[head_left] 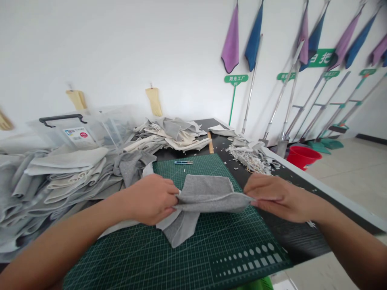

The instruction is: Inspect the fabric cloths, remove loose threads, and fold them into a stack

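A piece of grey fabric [211, 201] is stretched sideways above the green cutting mat [145, 257]. Its left end is pinched by my left hand [154, 199], and my right hand [278, 197] grips the right corner between thumb and fingers. Part of the cloth stands up behind the taut edge, while a paler flap hangs down toward the mat near my left fingers. Beyond the fabric, small blue-handled thread snips [183, 162] lie on the mat. My left fingertips are partly hidden by the cloth.
Heaped grey and white fabric pieces [75, 173] cover the left side. Another fabric stack [172, 135] lies at the back, beside a clear lidded box [81, 129]. Shredded scraps [249, 155] sit at the right back. A red bucket [303, 156] stands on the floor beyond the table edge.
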The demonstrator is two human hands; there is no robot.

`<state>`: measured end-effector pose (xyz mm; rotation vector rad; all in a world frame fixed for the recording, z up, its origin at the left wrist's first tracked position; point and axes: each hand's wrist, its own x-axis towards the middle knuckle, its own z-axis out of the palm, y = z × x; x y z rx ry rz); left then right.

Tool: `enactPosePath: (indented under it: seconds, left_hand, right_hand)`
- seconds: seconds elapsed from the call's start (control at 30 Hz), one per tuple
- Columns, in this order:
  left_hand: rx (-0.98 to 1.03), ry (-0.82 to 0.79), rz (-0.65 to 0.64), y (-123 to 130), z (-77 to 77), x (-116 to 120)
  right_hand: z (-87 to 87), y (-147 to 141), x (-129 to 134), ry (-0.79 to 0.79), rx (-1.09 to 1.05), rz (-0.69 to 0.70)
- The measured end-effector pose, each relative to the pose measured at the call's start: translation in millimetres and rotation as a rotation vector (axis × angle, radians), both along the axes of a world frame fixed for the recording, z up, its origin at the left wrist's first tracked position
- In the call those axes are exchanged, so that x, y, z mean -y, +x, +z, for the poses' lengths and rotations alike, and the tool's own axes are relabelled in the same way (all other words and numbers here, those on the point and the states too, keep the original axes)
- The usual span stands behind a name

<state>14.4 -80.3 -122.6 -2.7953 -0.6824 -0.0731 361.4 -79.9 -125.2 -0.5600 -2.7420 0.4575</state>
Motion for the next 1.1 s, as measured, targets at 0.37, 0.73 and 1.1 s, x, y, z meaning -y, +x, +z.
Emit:
enactPosePath:
  seconds: [0.37, 0.73, 1.1]
  left_hand:
    - [-0.020, -0.268, 0.091, 15, -33.9, -40]
    - [0.119, -0.364, 0.398, 32, -92.3, -146]
    - [0.157, -0.375, 0.477, 27, -102.0, -140]
  right_hand:
    - [-64.1, 6, -19, -0.211, -0.113, -0.376]
    - [-132.8, -5, -100, -0.049, -0.002, -0.792]
    - [-151.9, -1, -111, -0.026, -0.105, -0.976]
